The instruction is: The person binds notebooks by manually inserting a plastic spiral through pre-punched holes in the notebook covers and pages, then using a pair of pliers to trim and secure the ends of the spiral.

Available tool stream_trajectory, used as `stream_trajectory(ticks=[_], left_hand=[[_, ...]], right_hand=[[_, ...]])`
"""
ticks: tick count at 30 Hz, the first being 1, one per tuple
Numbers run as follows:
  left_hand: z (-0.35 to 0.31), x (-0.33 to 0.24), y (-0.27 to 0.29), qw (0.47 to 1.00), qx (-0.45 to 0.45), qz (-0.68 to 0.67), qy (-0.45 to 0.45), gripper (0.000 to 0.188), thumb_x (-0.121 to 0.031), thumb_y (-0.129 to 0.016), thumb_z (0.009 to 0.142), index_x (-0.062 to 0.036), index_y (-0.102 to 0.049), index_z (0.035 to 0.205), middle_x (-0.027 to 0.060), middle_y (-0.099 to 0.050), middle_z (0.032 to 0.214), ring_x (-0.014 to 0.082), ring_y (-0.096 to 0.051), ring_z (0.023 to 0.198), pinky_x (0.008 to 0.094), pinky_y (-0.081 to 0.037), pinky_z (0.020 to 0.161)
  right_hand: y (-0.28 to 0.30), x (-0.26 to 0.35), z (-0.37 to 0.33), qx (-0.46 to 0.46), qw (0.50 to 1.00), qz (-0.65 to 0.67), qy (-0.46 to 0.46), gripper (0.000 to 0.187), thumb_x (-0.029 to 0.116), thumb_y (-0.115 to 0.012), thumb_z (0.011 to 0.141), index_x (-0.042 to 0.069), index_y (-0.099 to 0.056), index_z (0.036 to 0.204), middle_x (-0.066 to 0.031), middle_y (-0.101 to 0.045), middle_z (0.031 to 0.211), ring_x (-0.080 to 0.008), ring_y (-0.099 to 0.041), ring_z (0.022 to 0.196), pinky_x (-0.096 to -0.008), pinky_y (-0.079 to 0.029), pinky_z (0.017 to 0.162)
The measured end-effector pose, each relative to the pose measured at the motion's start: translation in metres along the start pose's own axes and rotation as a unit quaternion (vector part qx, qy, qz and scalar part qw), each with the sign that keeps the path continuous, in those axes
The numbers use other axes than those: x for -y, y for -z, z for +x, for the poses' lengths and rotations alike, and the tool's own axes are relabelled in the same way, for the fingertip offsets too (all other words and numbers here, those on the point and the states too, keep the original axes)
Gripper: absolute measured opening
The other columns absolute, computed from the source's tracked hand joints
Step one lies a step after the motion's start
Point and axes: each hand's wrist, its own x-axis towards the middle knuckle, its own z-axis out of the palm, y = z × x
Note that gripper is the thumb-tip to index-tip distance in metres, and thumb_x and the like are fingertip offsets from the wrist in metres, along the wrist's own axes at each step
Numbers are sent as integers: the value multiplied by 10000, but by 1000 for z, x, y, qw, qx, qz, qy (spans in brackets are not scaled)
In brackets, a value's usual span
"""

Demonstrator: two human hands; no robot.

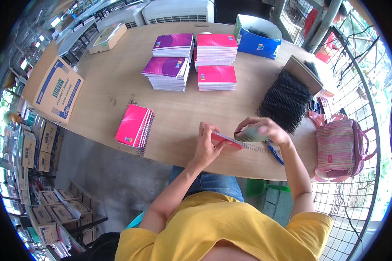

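My left hand (pixel 208 142) is closed round a small pink notepad (pixel 227 140), which stands on its edge near the front of the table. A wire spiral coil (pixel 258 148) runs along the pad's edge and sticks out to the right. Just above the coil, my right hand (pixel 265 129) is closed on a blurred greenish, flat-looking thing (pixel 248 135) whose kind I cannot make out. Beside the coil lies a blue-handled tool (pixel 275 153), partly hidden. Farther left, a pile of pink spiral notepads (pixel 134 126) rests with coils showing on its sides.
Purple notepads (pixel 167 67) and pink pads (pixel 217 78) stand stacked at the back. Many black spiral coils (pixel 283 100) lie to the right, near a blue box (pixel 257 37). A striped bag (pixel 340 145) sits at the right edge, a carton (pixel 59 89) at the left.
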Motion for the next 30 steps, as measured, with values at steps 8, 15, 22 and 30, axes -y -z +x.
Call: stream_trajectory(ticks=[8,15,22,30], left_hand=[[0,-5,-2,999,26,-18,33,596,-316,-882,764,-36,-456,1073,111,-475,973,276,-513,878,402,-464,762],[0,-6,4,985,26,-133,104,493,-201,-813,865,-33,-463,1168,86,-520,1059,203,-545,981,350,-489,856],[-4,38,25,911,66,-339,224,175,81,-642,940,-27,-584,1064,21,-621,1028,99,-627,997,266,-530,903],[1,33,20,900,61,-365,231,207,101,-646,925,-36,-599,1072,21,-635,1012,105,-644,953,284,-591,829]], right_hand=[[-5,-10,8,-73,964,-257,-18,368,349,-688,876,38,-768,1056,-134,-671,1129,-293,-674,995,-367,-516,912],[-14,-2,13,-103,939,-326,-28,440,393,-653,912,-6,-755,1068,-160,-642,1165,-281,-641,1051,-374,-485,940],[-8,-13,18,-66,959,-273,-42,477,424,-669,918,-4,-751,1112,-164,-638,1212,-292,-645,1058,-385,-482,957],[-3,-13,18,-81,977,-185,-62,477,409,-627,958,-42,-749,1052,-136,-649,1180,-261,-644,1012,-351,-498,882]])
